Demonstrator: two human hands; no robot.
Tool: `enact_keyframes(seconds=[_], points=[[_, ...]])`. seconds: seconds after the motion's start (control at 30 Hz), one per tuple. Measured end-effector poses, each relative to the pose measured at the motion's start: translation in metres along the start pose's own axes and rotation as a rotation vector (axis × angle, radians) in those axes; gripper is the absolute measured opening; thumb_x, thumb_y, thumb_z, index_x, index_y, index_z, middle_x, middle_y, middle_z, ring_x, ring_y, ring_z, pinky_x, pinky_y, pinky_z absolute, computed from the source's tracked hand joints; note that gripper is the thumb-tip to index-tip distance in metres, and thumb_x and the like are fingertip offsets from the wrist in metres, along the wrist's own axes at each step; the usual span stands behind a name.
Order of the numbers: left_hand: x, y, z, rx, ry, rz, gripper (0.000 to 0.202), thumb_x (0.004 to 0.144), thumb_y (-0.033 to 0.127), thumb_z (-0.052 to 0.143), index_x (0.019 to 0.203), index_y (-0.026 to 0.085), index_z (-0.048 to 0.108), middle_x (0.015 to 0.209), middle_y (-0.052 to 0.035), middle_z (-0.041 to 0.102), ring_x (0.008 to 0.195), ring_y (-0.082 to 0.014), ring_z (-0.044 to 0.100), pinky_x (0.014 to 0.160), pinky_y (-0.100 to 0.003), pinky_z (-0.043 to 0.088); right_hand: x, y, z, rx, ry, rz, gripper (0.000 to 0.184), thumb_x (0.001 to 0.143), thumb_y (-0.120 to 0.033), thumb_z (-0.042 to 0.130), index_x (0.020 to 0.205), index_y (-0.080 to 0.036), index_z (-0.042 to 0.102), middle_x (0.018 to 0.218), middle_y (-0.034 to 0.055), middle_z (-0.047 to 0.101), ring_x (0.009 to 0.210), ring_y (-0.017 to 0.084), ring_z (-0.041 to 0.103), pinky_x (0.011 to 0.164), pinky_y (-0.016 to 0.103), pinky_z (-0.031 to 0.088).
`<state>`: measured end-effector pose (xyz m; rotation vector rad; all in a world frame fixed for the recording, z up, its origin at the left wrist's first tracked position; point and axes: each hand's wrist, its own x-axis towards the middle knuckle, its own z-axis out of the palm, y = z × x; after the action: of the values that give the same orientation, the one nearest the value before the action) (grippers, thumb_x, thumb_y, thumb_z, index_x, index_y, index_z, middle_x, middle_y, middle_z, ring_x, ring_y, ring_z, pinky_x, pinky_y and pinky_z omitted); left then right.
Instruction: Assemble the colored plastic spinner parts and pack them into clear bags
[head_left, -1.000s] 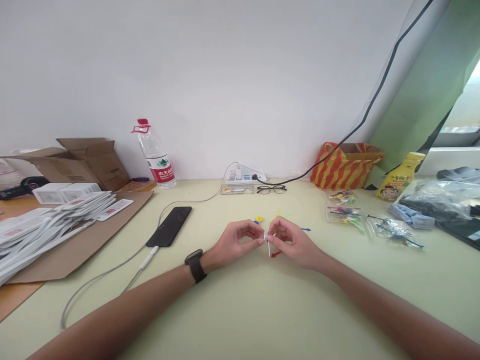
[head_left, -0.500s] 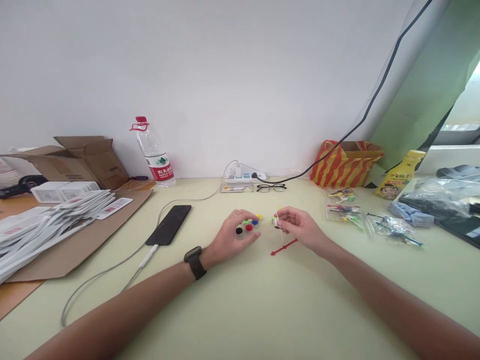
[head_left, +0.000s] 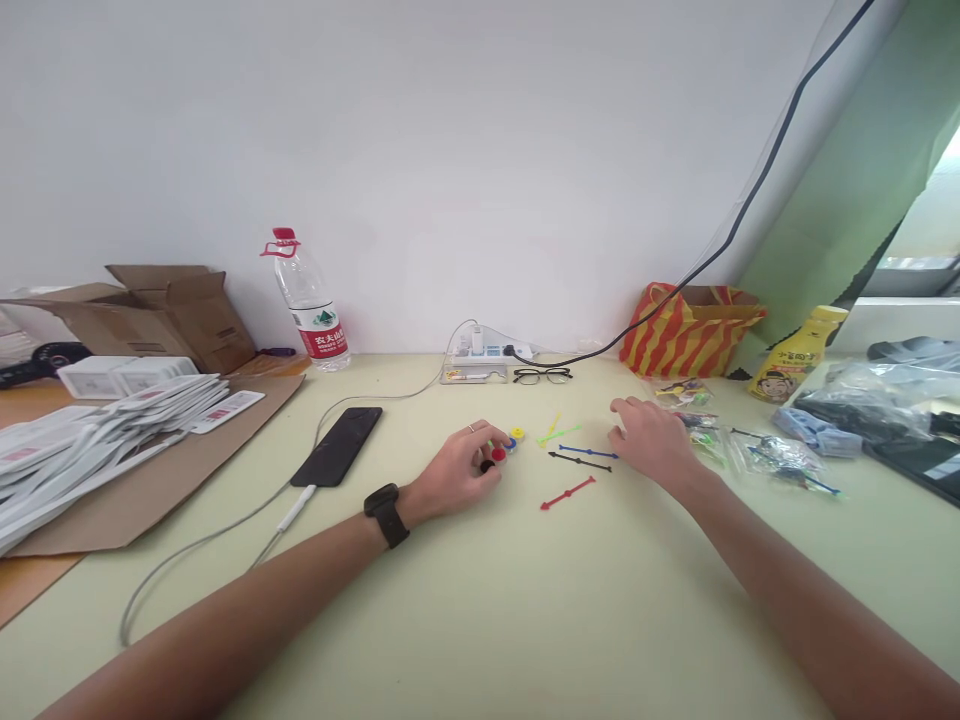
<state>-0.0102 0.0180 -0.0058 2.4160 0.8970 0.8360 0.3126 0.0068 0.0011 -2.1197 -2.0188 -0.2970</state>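
Observation:
My left hand (head_left: 463, 468) rests on the table, fingers curved and thumb apart around small round plastic pieces. Between thumb and fingers lies a black disc (head_left: 487, 466), partly hidden, with a red disc (head_left: 499, 455) at the fingertips. Just beyond are a blue disc (head_left: 511, 444) and a yellow disc (head_left: 517, 433); a bit of green shows by the fingers. Over the right side hovers my right hand (head_left: 649, 438), fingers apart, nearest the blue arrow (head_left: 589, 452). Beside that lie a black arrow (head_left: 580, 461), red arrow (head_left: 568, 493), green arrow (head_left: 560, 435) and yellow arrow (head_left: 553, 425).
Bagged pieces (head_left: 787, 458) and a striped bag (head_left: 686, 335) are at right, near a yellow bottle (head_left: 799, 355). Glasses (head_left: 541, 376) and a power strip (head_left: 487, 355) sit by the wall. A charging phone (head_left: 337, 447), water bottle (head_left: 319, 320) and cardboard (head_left: 172, 490) stand left.
My right hand has moved right, away from the arrows, which now lie spread on the table. The thin white stick in its fingers is out of sight. My left hand has curled closer around the discs.

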Motion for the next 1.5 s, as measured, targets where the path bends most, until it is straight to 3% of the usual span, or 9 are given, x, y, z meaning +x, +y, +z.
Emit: enact_keyframes(seconds=[0.1, 0.23, 0.37, 0.53, 0.73, 0.9, 1.1, 1.27, 1.5], points=[[-0.002, 0.005, -0.002, -0.110, -0.094, 0.105, 0.041, 0.081, 0.007, 0.057, 0.117, 0.023, 0.066, 0.114, -0.0056, 0.069, 0.091, -0.0181, 0.066, 0.083, -0.033, 0.056, -0.007, -0.013, -0.006, 0.199, -0.006, -0.222, 0.015, 0.090, -0.016, 0.052, 0.096, -0.020, 0.065, 0.098, 0.0074, 0.071, 0.093, 0.025, 0.065, 0.075, 0.034, 0.043], [-0.003, 0.008, -0.004, -0.104, -0.170, 0.193, 0.057, 0.079, 0.002, 0.055, 0.130, 0.026, 0.064, 0.135, -0.0070, 0.066, 0.123, -0.0241, 0.062, 0.106, -0.040, 0.052, -0.021, -0.029, -0.016, 0.530, -0.239, -0.505, 0.015, 0.084, -0.013, 0.057, 0.090, -0.023, 0.066, 0.088, 0.0006, 0.069, 0.082, 0.018, 0.063, 0.073, 0.029, 0.046], [-0.002, 0.008, -0.002, 0.045, -0.158, 0.200, 0.053, 0.088, 0.009, 0.058, 0.136, 0.030, 0.063, 0.142, -0.0063, 0.064, 0.128, -0.0270, 0.057, 0.109, -0.045, 0.049, -0.029, -0.038, -0.023, 0.726, -0.408, -0.619, 0.012, 0.082, -0.015, 0.063, 0.089, -0.023, 0.068, 0.090, 0.0017, 0.070, 0.083, 0.019, 0.063, 0.070, 0.027, 0.048], [0.000, 0.010, 0.003, 0.181, -0.086, 0.164, 0.030, 0.096, 0.028, 0.064, 0.126, 0.028, 0.068, 0.122, -0.0078, 0.069, 0.111, -0.0275, 0.061, 0.098, -0.044, 0.051, -0.031, -0.039, -0.024, 0.762, -0.460, -0.600, 0.010, 0.088, -0.022, 0.062, 0.081, -0.022, 0.069, 0.088, 0.0036, 0.070, 0.078, 0.019, 0.062, 0.065, 0.029, 0.046], [0.000, 0.013, 0.004, 0.272, -0.069, 0.150, 0.040, 0.096, 0.030, 0.063, 0.136, 0.028, 0.063, 0.121, -0.0105, 0.063, 0.108, -0.0278, 0.059, 0.092, -0.042, 0.051, -0.028, -0.031, -0.028, 0.739, -0.415, -0.579, 0.005, 0.085, -0.022, 0.067, 0.083, -0.023, 0.072, 0.088, 0.0039, 0.072, 0.082, 0.021, 0.063, 0.071, 0.032, 0.047], [0.000, 0.014, 0.003, 0.260, -0.049, 0.145, 0.010, 0.096, 0.030, 0.062, 0.102, 0.024, 0.068, 0.102, -0.0076, 0.066, 0.094, -0.0248, 0.060, 0.082, -0.037, 0.049, -0.029, -0.033, -0.034, 0.721, -0.478, -0.546, 0.010, 0.087, -0.020, 0.063, 0.081, -0.023, 0.070, 0.086, 0.0020, 0.070, 0.076, 0.019, 0.062, 0.067, 0.030, 0.047], [-0.001, 0.008, 0.004, 0.215, 0.006, 0.014, 0.007, 0.094, 0.029, 0.062, 0.094, 0.022, 0.060, 0.083, -0.0014, 0.064, 0.072, -0.0188, 0.058, 0.065, -0.031, 0.042, -0.048, -0.062, -0.042, 1.056, -0.616, -0.608, 0.007, 0.091, -0.026, 0.064, 0.092, -0.024, 0.071, 0.089, 0.0018, 0.073, 0.084, 0.020, 0.067, 0.076, 0.031, 0.054], [0.001, 0.006, 0.005, 0.149, -0.003, -0.018, 0.011, 0.095, 0.031, 0.062, 0.090, 0.021, 0.059, 0.082, -0.0008, 0.064, 0.071, -0.0170, 0.056, 0.064, -0.029, 0.042, -0.071, -0.095, -0.032, 1.333, -0.707, -0.591, 0.007, 0.094, -0.030, 0.064, 0.093, -0.023, 0.065, 0.101, 0.0040, 0.071, 0.100, 0.022, 0.068, 0.092, 0.037, 0.055], [0.003, -0.003, 0.008, 0.054, 0.086, -0.164, 0.028, 0.097, 0.045, 0.061, 0.084, 0.021, 0.058, 0.065, 0.0033, 0.058, 0.058, -0.0136, 0.049, 0.055, -0.026, 0.036, -0.065, -0.095, -0.013, 1.167, -0.406, -0.435, 0.009, 0.098, -0.031, 0.056, 0.092, -0.024, 0.057, 0.096, 0.0027, 0.066, 0.091, 0.021, 0.062, 0.086, 0.035, 0.050]])
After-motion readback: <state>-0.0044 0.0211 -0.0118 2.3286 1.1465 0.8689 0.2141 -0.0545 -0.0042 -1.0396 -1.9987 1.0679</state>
